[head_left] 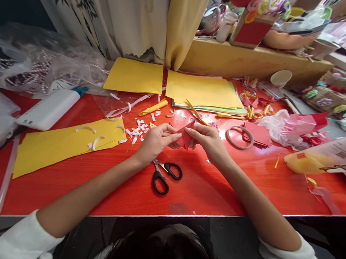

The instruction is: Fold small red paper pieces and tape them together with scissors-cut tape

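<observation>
A folded piece of red paper [185,138] is held up between both hands, just above the red table [210,188]. My left hand [159,139] pinches its left side, thumb on top. On the right side, my right hand [205,138] grips it between thumb and fingers. Black-handled scissors [162,176] lie below my left hand, their blade tips hidden under it. Small white paper scraps [137,130] are scattered left of the hands. Right of my right hand is a roll of tape [240,136], partly over a stack of red paper squares [258,134].
Yellow paper strips [66,145] lie at left, near a white power bank-like block [49,108]. Yellow sheets [201,90] are at the back. A yellow-and-white package [323,155] and crumpled pink wrapping [293,125] stand at right. The table's front edge runs beneath my forearms.
</observation>
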The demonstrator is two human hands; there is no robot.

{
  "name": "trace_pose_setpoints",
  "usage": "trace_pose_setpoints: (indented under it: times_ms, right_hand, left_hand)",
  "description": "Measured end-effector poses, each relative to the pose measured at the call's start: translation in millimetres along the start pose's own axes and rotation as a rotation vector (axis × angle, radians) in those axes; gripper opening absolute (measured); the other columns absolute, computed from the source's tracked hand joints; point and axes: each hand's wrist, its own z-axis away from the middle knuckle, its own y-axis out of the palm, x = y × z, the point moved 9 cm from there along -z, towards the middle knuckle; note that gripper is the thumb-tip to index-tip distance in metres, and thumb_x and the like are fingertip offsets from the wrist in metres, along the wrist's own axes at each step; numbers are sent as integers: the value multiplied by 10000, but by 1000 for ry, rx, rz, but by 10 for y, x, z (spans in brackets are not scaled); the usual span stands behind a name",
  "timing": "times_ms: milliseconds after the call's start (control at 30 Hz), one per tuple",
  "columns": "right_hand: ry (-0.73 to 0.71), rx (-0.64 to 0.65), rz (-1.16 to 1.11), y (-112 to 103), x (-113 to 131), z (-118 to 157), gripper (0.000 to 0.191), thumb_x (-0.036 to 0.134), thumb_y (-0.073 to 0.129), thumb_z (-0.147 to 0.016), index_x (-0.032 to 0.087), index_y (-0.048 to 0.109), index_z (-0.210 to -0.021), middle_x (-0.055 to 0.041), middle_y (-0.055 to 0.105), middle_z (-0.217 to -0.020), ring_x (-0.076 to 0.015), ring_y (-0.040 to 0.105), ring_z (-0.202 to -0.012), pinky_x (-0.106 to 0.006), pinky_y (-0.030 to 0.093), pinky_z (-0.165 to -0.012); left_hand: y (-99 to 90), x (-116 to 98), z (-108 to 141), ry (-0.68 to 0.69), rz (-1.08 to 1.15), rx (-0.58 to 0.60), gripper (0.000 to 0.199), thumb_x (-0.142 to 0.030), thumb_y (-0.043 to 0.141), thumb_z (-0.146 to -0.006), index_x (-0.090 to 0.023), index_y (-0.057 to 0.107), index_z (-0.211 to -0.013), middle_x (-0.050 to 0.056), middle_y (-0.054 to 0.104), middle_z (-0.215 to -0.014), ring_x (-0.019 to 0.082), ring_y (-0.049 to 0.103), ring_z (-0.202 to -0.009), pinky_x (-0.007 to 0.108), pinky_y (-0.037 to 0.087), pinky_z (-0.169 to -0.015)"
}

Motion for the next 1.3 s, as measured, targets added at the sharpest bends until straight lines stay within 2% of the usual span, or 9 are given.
trace_pose_setpoints:
  times_ms: [133, 233, 333, 467, 567, 733, 933, 1100, 1300]
  right_hand:
    - [20, -22, -1, 0, -52, -6, 324, 401, 579, -833, 163, 494, -631, 24, 488, -550, -77, 448, -505, -223, 342, -488]
    - [54, -51, 17, -27, -80, -4, 369, 402, 613, -807, 169, 428, -589, 56, 367, -512, -54, 316, -471, -223, 220, -449]
    - [86, -92, -56, -84, -86, 2, 382, 388, 628, -791, 173, 392, -582, 62, 311, -532, -51, 271, -476, -221, 189, -446]
    - [69, -140, -90, -169, -50, 1, 353, 392, 626, -796, 170, 438, -596, 57, 354, -519, -50, 311, -463, -211, 236, -436]
    - [31, -78, -78, -138, -6, -13, 347, 408, 610, -813, 162, 483, -605, 42, 439, -509, -58, 424, -467, -197, 338, -454]
    - [118, 27, -125, -77, -62, -15, 257, 388, 667, -770, 137, 610, -766, -23, 626, -708, -108, 612, -607, -231, 513, -585]
    - [120, 71, -124, -92, -51, -9, 241, 374, 675, -771, 135, 640, -775, -25, 640, -693, -122, 651, -652, -239, 540, -620]
    - [201, 138, -200, -34, -90, 15, 248, 268, 719, -733, 157, 643, -941, -64, 683, -910, -161, 694, -706, -317, 582, -695]
    - [200, 151, -288, -14, -76, 30, 344, 106, 704, -707, 154, 621, -1038, -13, 684, -773, -138, 683, -733, -327, 572, -800]
  left_hand:
    - [38, 42, -1, -37, -17, 34, 253, -341, 649, -768, -154, 486, -813, -5, 666, -675, 116, 650, -617, 264, 517, -672]
    - [79, 20, 0, -41, -130, 121, 302, -345, 638, -775, -174, 476, -963, -7, 651, -735, 115, 640, -674, 251, 499, -676]
    - [106, -143, 20, 101, -308, 207, 501, -325, 684, -739, -221, 439, -1164, 21, 640, -956, 135, 626, -885, 250, 485, -771]
    - [192, -260, 86, 264, -555, 329, 389, -301, 623, -795, -249, 525, -1168, 30, 598, -1170, 152, 575, -1049, 270, 461, -895]
    - [185, -275, 93, 311, -606, 297, 294, -308, 561, -840, -238, 582, -1125, 22, 628, -1135, 127, 615, -927, 249, 488, -843]
    - [196, -299, 103, 377, -641, 279, 296, -316, 586, -829, -221, 603, -1109, 21, 655, -1095, 108, 640, -829, 227, 490, -824]
    - [180, -339, 112, 449, -684, 269, 265, -273, 531, -867, -233, 626, -1112, 23, 688, -1045, 133, 648, -921, 237, 472, -845]
    - [122, -378, 102, 514, -721, 199, 226, -326, 528, -875, -222, 681, -1004, 34, 711, -956, 145, 647, -888, 247, 463, -811]
    - [114, -413, 84, 536, -658, 204, 225, -329, 535, -874, -186, 693, -948, 53, 681, -952, 140, 614, -929, 243, 438, -846]
